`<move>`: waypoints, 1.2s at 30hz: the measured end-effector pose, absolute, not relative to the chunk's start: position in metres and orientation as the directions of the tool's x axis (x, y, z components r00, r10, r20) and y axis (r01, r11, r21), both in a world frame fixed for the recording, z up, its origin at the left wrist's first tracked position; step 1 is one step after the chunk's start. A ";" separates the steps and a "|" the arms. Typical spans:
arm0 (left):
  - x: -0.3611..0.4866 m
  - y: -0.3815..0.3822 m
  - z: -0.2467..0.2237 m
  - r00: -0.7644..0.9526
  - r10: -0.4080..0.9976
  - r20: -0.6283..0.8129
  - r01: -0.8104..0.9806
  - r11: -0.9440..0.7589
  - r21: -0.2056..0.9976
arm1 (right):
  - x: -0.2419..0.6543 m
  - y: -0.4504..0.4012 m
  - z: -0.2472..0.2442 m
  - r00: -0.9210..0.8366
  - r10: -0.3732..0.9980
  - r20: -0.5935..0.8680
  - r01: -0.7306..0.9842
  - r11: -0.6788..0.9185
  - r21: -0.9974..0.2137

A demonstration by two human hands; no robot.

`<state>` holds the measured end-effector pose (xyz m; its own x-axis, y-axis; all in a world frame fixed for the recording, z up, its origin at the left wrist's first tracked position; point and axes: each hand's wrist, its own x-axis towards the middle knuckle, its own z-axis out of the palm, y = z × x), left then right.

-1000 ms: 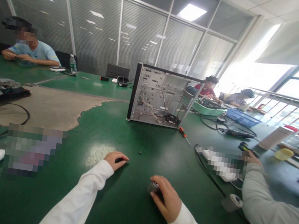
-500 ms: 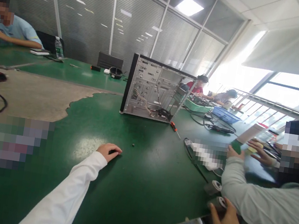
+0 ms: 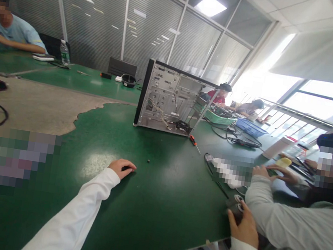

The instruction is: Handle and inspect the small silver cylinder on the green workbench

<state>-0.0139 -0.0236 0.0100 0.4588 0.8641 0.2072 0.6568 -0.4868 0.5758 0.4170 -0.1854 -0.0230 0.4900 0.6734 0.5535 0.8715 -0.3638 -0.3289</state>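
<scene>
My left hand rests on the green table, its fingers curled and brought together; a dark patch shows under them that I cannot make out. A tiny dark piece lies on the table just right of it. At the table's right edge, my right hand is wrapped round a dark grey can-like cylinder with a pale ring on top. A second similar cylinder stands right behind it, appearing to touch. Beyond my hands stands an open computer case, with loose wires inside.
A screwdriver lies by the case, and a white power strip with its cable lies nearer. A co-worker's grey sleeve is close to my right hand. Green and blue baskets stand farther back. A water bottle is far left.
My right hand has moved forward and left with the cylinder, up to the second one. My left hand has stayed put. The co-worker has set a white box upright.
</scene>
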 end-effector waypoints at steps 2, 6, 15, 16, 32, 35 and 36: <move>-0.014 -0.023 0.010 0.462 0.862 0.210 0.655 -0.491 0.574 | 0.417 -0.183 -0.023 0.492 0.648 0.582 0.870 -0.362 -0.334; -0.015 -0.023 0.007 0.467 0.858 0.216 0.655 -0.499 0.567 | 0.413 -0.179 -0.019 0.547 0.630 0.552 0.836 -0.375 -0.401; -0.014 -0.022 0.005 0.466 0.857 0.218 0.653 -0.500 0.569 | 0.417 -0.173 -0.025 0.604 0.609 0.514 0.788 -0.358 -0.501; -0.014 -0.022 0.006 0.465 0.858 0.218 0.653 -0.499 0.570 | 0.415 -0.174 -0.025 0.591 0.593 0.547 0.801 -0.351 -0.485; -0.015 -0.023 0.006 0.443 0.868 0.223 0.654 -0.483 0.582 | 0.202 -0.058 0.010 -0.435 0.843 0.317 0.882 0.469 -0.039; -0.015 -0.023 0.006 0.448 0.864 0.230 0.647 -0.491 0.583 | 0.180 -0.028 0.003 -0.481 0.798 0.363 0.851 0.524 -0.024; -0.015 -0.023 0.006 0.450 0.863 0.231 0.646 -0.493 0.583 | 0.177 -0.022 0.000 -0.494 0.782 0.379 0.839 0.544 -0.029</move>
